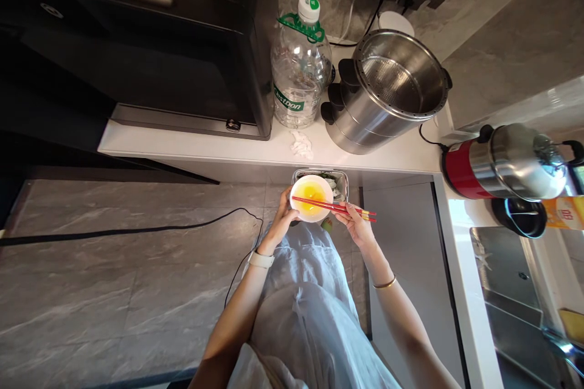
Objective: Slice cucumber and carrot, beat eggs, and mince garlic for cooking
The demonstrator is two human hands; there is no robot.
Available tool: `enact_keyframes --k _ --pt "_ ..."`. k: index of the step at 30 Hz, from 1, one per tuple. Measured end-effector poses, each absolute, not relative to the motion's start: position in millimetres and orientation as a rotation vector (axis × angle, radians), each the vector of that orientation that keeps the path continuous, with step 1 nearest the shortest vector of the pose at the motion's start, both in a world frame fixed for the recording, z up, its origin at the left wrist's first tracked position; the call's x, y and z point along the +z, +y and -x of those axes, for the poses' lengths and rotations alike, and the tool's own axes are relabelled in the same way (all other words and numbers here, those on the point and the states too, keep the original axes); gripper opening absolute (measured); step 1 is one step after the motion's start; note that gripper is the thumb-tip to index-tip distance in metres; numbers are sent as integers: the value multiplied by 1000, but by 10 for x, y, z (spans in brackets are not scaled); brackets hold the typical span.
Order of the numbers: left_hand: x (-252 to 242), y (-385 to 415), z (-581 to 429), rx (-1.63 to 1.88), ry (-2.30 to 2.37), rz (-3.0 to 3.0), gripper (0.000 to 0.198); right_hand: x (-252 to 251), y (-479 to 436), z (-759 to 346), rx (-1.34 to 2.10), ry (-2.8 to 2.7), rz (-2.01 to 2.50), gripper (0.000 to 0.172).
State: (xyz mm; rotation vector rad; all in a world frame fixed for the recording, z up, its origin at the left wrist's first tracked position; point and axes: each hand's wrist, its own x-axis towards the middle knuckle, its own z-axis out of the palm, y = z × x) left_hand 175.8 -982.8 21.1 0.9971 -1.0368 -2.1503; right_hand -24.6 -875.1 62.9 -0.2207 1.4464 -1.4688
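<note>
A small white bowl (329, 187) is held up in front of my body, with yellow egg (306, 189) inside it. My left hand (283, 217) grips the bowl from its left side, the thumb near the rim. In my right hand (354, 225) is a pair of red chopsticks (335, 207) with gold bands near the upper ends. Their tips reach across the bowl over the egg. The fingers of my right hand are closed round the chopsticks at the bowl's right edge.
Beyond the bowl runs a white counter (201, 149) with a black appliance (182, 61), a large plastic water bottle (301, 67), a crumpled tissue (302, 144) and a stacked steel steamer (387, 97). A bin (343, 177) stands below. At right are a red-based pot (460, 167) and a sink (502, 267). A black cord (137, 232) crosses the left side.
</note>
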Motion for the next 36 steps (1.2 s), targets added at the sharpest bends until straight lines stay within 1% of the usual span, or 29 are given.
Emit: enact_keyframes --k 6,13,22,29,32,36 --pt "202 -9833 -1761 -2146 -1038 -1013 73 628 -8737 290 -1454 1438 184 31" --pt "187 -9840 -1744 -2151 -997 -1018 77 698 -8717 356 -1466 1433 159 32" --pt "126 -9853 -1733 -2123 -972 -1046 76 870 -8655 473 -1515 1445 163 23" --pt "96 -9894 -1729 -2129 -959 -1043 73 1056 -8600 589 -1560 1433 149 21" --pt "62 -9905 -1734 -2122 -972 -1049 73 1100 -8550 677 -1594 1443 163 18" --pt "13 -9917 -1767 -2111 -960 -1051 74 1131 -8478 816 -1634 1473 170 17"
